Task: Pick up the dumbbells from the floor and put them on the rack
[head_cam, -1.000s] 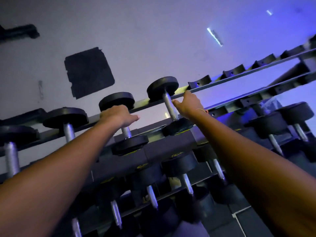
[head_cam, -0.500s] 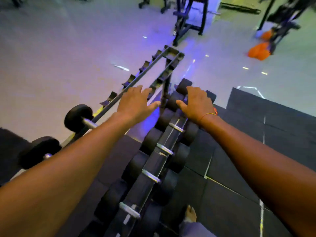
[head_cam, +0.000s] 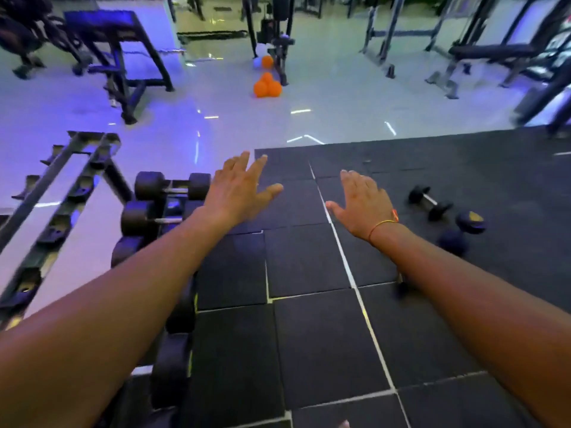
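Observation:
Both my arms stretch forward over the black rubber floor mat (head_cam: 309,335). My left hand (head_cam: 239,188) is spread flat with straight fingers and holds nothing. My right hand (head_cam: 358,202), with a thin yellow band at the wrist, is also flat and empty. A small black dumbbell (head_cam: 429,202) lies on the mat to the right of my right hand. A second dark dumbbell (head_cam: 462,233) lies just beyond it, nearer me. The dumbbell rack (head_cam: 58,193) stands at the left, its upper rail cradles bare, with black dumbbells (head_cam: 171,186) on its lower tier.
A bench frame (head_cam: 117,57) stands at the back left on the glossy tiled floor. Orange balls (head_cam: 267,84) lie beside a machine post at the back centre. More benches and machines (head_cam: 494,54) fill the back right. Another small dark object (head_cam: 401,287) peeks from under my right forearm.
The view has swung right, from the rack to the floor mat. Both hands left the rack dumbbells and now hover spread and empty over the mat. The floor dumbbells came into view.

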### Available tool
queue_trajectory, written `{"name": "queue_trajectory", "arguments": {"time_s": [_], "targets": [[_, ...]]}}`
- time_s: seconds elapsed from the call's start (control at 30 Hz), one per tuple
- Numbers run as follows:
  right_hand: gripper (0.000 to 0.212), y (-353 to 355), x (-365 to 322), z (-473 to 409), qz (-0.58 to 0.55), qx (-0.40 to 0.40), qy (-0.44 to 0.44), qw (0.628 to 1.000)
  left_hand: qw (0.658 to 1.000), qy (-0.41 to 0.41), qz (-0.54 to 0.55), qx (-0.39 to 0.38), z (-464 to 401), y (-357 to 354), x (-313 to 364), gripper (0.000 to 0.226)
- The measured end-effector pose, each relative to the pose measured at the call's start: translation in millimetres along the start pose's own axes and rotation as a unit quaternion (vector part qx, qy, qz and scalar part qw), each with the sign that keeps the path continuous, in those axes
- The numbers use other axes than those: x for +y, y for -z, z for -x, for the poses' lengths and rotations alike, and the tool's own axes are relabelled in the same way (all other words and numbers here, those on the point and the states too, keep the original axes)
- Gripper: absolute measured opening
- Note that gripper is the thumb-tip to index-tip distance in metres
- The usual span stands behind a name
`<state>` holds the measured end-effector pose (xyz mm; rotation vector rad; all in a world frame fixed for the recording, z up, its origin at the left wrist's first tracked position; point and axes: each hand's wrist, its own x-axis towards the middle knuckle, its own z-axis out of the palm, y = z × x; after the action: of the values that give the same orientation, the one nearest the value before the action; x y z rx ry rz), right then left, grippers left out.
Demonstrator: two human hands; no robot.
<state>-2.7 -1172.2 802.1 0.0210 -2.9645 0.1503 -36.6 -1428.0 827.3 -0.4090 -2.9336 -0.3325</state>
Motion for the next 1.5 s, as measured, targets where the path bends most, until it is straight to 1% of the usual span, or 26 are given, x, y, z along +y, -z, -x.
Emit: {"name": "queue_trajectory", "arguments": {"time_s": [0.1,0.17,0.37,0.53,0.7,0.83,0.97,1.07,1.17,1.27,1.4,1.5], "targets": [[0.08,3.0,93.7,36.8,0.041,-0.027,-0.028,0.998,0.998,-0.051,0.006,-0.044,-19.5,-37.3,95.7,0.079],[0.081,8.8,138.0,54.8,0.046,-0.029,-0.049,0.997,0.995,-0.081,-0.002,-0.058,-32.8,-55.9,143.0,0.08],[0.078,27.3,307.0,135.5,0.039,-0.033,-0.175,0.983,0.97,-0.209,0.014,-0.122,-59.8,-128.7,348.9,0.081],[0.077,27.0,413.7,198.5,0.031,-0.057,-0.281,0.958,0.938,-0.302,0.036,-0.163,-64.4,-185.0,486.8,0.078],[0.079,19.7,513.6,233.6,0.021,-0.086,-0.361,0.928,0.91,-0.365,0.05,-0.189,-76.1,-247.4,597.8,0.076],[0.078,6.2,593.6,238.6,0.002,-0.124,-0.394,0.911,0.899,-0.371,0.051,-0.229,-104.1,-304.0,675.0,0.078],[0.075,-11.0,668.1,244.7,-0.049,-0.157,-0.456,0.875,0.891,-0.355,0.043,-0.281,-138.3,-354.0,750.6,0.079],[0.069,-24.6,714.0,254.2,-0.094,-0.16,-0.494,0.849,0.888,-0.333,0.039,-0.315,-152.6,-383.6,798.1,0.08],[0.071,-40.8,756.4,269.6,-0.128,-0.196,-0.515,0.825,0.868,-0.336,0.034,-0.364,-153.6,-408.6,840.5,0.08],[0.066,-57.9,810.7,273.4,-0.162,-0.212,-0.534,0.802,0.856,-0.304,0.047,-0.415,-159.9,-438.7,884.8,0.08],[0.064,-98.7,881.8,274.3,-0.197,-0.214,-0.522,0.802,0.853,-0.26,0.059,-0.449,-154.3,-486.7,942.2,0.067],[0.06,-142.6,928.2,276.0,-0.236,-0.233,-0.51,0.794,0.851,-0.223,0.047,-0.474,-147.5,-539.1,976.3,0.062]]}}
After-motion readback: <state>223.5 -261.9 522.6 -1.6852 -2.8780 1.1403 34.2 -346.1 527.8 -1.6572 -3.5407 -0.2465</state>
